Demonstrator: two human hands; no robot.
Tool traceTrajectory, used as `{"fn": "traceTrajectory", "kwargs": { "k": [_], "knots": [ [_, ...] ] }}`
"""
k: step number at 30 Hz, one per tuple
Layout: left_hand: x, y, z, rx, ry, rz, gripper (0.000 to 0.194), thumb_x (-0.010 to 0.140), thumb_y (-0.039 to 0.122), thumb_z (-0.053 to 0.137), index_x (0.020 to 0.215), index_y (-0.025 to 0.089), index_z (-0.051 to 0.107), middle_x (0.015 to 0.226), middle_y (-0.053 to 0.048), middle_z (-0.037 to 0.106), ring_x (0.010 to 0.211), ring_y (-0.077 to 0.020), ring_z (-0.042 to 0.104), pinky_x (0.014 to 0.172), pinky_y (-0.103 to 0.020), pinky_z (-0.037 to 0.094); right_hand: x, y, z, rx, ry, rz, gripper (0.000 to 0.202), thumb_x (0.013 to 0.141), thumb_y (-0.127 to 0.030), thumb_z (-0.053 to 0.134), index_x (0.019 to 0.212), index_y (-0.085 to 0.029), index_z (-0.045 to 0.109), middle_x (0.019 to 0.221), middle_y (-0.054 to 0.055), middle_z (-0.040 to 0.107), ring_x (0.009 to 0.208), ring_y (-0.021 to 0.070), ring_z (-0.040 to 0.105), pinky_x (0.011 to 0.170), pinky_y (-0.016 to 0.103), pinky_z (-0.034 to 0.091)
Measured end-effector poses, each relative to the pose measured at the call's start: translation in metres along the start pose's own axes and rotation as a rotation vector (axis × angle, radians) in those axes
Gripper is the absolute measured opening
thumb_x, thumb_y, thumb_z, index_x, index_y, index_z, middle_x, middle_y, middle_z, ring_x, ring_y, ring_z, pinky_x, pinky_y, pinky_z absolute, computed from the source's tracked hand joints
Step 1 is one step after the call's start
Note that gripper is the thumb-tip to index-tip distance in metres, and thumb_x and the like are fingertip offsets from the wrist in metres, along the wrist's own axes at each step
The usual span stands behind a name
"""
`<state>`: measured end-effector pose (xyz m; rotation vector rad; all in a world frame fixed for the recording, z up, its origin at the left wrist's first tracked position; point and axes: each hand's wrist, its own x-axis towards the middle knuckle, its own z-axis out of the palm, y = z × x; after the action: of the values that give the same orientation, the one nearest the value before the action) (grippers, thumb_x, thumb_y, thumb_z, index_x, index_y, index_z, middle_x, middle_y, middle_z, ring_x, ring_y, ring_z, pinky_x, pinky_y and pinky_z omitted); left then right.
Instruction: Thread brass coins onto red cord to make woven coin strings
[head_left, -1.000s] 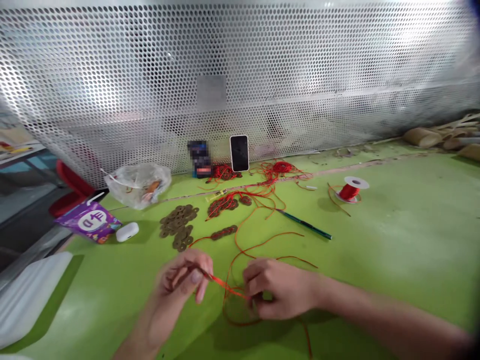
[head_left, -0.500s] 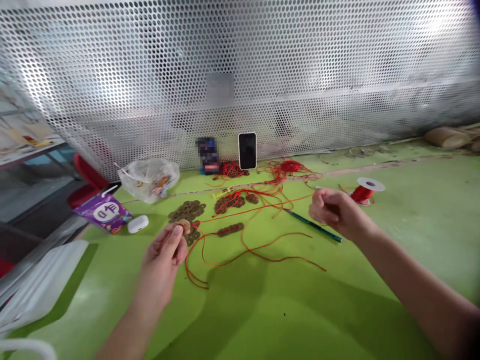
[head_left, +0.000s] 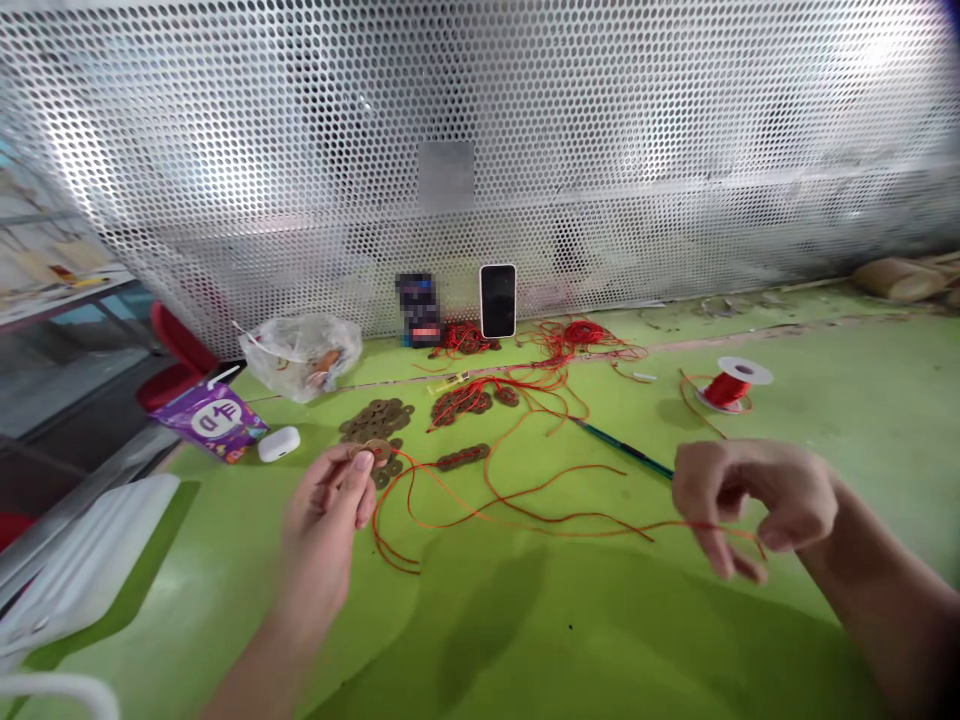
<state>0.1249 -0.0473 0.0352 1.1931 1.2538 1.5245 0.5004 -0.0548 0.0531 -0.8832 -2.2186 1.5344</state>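
Observation:
My left hand (head_left: 334, 500) pinches a round coin (head_left: 379, 451) between thumb and finger, with red cord running from it. My right hand (head_left: 750, 505) is at the right, thumb and fingers apart; the cord's far end (head_left: 652, 526) passes by its fingers, and nothing is gripped that I can see. Beyond my left hand lies a pile of coins (head_left: 375, 419). A row of coins (head_left: 463, 457) laced with red cord rests between the hands on the green table (head_left: 600, 640). Farther back are more corded coins (head_left: 459, 402).
A dark green pen (head_left: 622, 447) lies beside my right hand, a red cord spool (head_left: 727, 386) behind it. Two phones (head_left: 498, 301) lean at the perforated screen (head_left: 637, 130). At left are a plastic bag (head_left: 300, 358), purple pouch (head_left: 214, 418) and white case (head_left: 279, 444).
My right hand has moved right and nearer to me, and its fingers have spread from a closed pose. The cord once stretched up to it now hangs lower. My left hand still holds the coin.

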Motion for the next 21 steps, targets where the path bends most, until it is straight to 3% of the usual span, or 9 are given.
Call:
{"fn": "traceTrajectory", "kwargs": {
  "k": [2, 3, 5, 7, 9, 11, 15, 21],
  "knots": [
    [-0.004, 0.001, 0.000, 0.048, -0.010, 0.018, 0.032, 0.071, 0.047, 0.075, 0.080, 0.019, 0.061, 0.050, 0.008, 0.045, 0.042, -0.0050, 0.036, 0.040, -0.013, 0.029, 0.007, -0.006, 0.004, -0.038, -0.294, -0.055, 0.048, 0.076, -0.056, 0.057, 0.093, -0.014, 0.072, 0.074, 0.007, 0.069, 0.045, 0.0063, 0.036, 0.043, 0.022, 0.024],
    [-0.007, 0.001, -0.001, 0.070, -0.014, 0.025, 0.031, 0.072, 0.046, 0.074, 0.082, 0.020, 0.061, 0.048, 0.008, 0.044, 0.043, -0.0060, 0.037, 0.040, -0.014, 0.029, 0.012, -0.006, 0.006, -0.061, -0.333, -0.050, 0.046, 0.079, -0.052, 0.056, 0.098, -0.013, 0.071, 0.080, 0.007, 0.069, 0.048, 0.0068, 0.035, 0.043, 0.022, 0.024],
    [-0.011, 0.003, -0.001, 0.137, -0.021, 0.055, 0.026, 0.075, 0.043, 0.072, 0.085, 0.020, 0.063, 0.048, 0.007, 0.045, 0.044, -0.0076, 0.039, 0.040, -0.014, 0.031, 0.022, -0.001, 0.012, -0.181, -0.233, 0.046, 0.035, 0.081, -0.043, 0.056, 0.095, -0.015, 0.071, 0.075, 0.004, 0.066, 0.048, 0.0074, 0.036, 0.045, 0.021, 0.026],
    [-0.015, 0.004, 0.000, 0.233, -0.031, 0.115, 0.021, 0.079, 0.039, 0.068, 0.088, 0.020, 0.064, 0.050, 0.006, 0.046, 0.045, -0.0088, 0.041, 0.040, -0.015, 0.032, 0.031, 0.011, 0.018, -0.376, -0.026, 0.165, 0.023, 0.084, -0.032, 0.054, 0.088, -0.017, 0.071, 0.071, 0.002, 0.064, 0.052, 0.0090, 0.043, 0.050, 0.021, 0.032],
    [-0.019, 0.006, 0.001, 0.321, -0.057, 0.189, 0.017, 0.080, 0.036, 0.065, 0.087, 0.020, 0.065, 0.050, 0.006, 0.046, 0.044, -0.0091, 0.040, 0.038, -0.016, 0.031, 0.039, 0.026, 0.021, -0.584, 0.247, 0.241, 0.019, 0.084, -0.024, 0.051, 0.090, -0.018, 0.068, 0.082, 0.004, 0.066, 0.067, 0.0137, 0.055, 0.061, 0.023, 0.039],
    [-0.023, 0.008, 0.003, 0.361, -0.070, 0.219, 0.014, 0.080, 0.033, 0.063, 0.086, 0.020, 0.065, 0.050, 0.005, 0.046, 0.044, -0.0093, 0.040, 0.038, -0.017, 0.030, 0.045, 0.040, 0.022, -0.718, 0.395, 0.284, 0.019, 0.084, -0.022, 0.050, 0.096, -0.019, 0.065, 0.097, 0.007, 0.065, 0.080, 0.0181, 0.059, 0.069, 0.027, 0.041],
    [-0.031, 0.014, 0.010, 0.391, -0.051, 0.173, 0.012, 0.081, 0.032, 0.060, 0.086, 0.021, 0.064, 0.055, 0.005, 0.048, 0.049, -0.0097, 0.041, 0.043, -0.017, 0.033, 0.047, 0.055, 0.020, -0.786, 0.354, 0.325, 0.016, 0.087, -0.021, 0.047, 0.090, -0.018, 0.062, 0.094, 0.007, 0.062, 0.080, 0.0182, 0.059, 0.068, 0.027, 0.041],
    [-0.030, 0.011, 0.008, 0.399, -0.128, 0.156, 0.012, 0.084, 0.033, 0.059, 0.088, 0.023, 0.064, 0.055, 0.005, 0.048, 0.048, -0.0094, 0.042, 0.042, -0.016, 0.034, 0.049, 0.046, 0.030, -0.907, 0.316, 0.439, 0.010, 0.082, -0.013, 0.046, 0.078, -0.016, 0.055, 0.084, 0.006, 0.058, 0.064, 0.0154, 0.052, 0.052, 0.025, 0.029]
  ]
}}
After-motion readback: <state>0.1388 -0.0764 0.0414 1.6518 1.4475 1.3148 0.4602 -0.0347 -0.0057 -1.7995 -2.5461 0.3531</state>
